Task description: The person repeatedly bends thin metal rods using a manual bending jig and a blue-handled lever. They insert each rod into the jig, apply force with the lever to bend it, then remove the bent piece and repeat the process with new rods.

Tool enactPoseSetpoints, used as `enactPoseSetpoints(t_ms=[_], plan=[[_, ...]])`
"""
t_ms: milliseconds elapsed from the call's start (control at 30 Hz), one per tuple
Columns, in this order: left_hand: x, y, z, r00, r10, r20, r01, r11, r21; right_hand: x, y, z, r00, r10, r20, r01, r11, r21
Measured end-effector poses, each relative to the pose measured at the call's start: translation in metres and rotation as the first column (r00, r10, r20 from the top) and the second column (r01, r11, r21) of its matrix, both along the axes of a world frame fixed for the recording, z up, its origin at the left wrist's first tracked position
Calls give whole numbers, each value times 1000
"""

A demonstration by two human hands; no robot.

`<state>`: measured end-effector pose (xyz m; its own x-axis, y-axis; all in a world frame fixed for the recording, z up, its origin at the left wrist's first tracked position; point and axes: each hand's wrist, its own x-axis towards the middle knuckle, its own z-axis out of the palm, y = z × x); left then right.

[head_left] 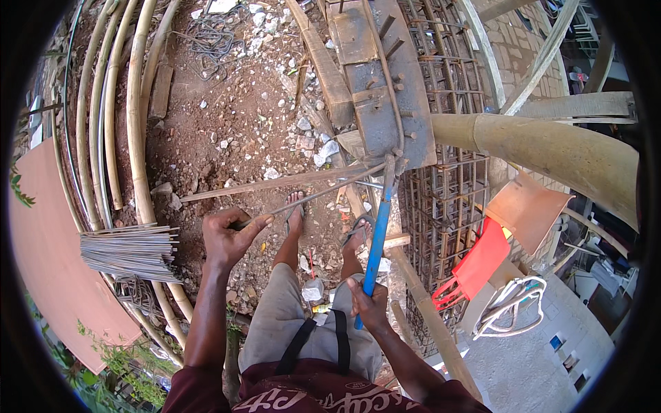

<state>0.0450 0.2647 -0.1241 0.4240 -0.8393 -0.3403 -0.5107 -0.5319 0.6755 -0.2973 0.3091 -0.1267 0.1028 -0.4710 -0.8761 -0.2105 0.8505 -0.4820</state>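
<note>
My left hand (231, 237) is closed on a thin steel rod (306, 199), which runs up to the bending jig (379, 110), a dark board with upright metal pegs and wood blocks. My right hand (368, 303) grips the blue pipe-handled bar (376, 248); its upper end sits at the bend of the rod, at the jig's near end. Along the jig lies the rod's other length, parallel to the board's long side. My sandalled feet stand on rubble below the rod.
Bamboo poles (138, 103) and a bundle of cut rods (127, 252) lie left. Rebar cages (447, 76) run beside the jig. A thick bamboo post (544, 151) crosses at right, above a red item (468, 261) and coiled white cord (509, 310). Rubble covers the ground (213, 124).
</note>
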Motion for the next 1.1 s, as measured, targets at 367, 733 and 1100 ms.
enactPoseSetpoints(t_ms=[367, 733, 1100], plan=[[31, -45, 3, 960, -200, 198, 179, 977, 118, 76, 26, -20, 962, -265, 61, 271, 957, -106], [9, -16, 205, 946, -291, 141, 323, 869, -375, -12, -18, 124, 887, -197, -418, -303, 435, -848], [68, -68, 185, 988, -102, 116, 133, 947, -293, 23, -91, 145, 981, -182, -70, 94, 754, -651]])
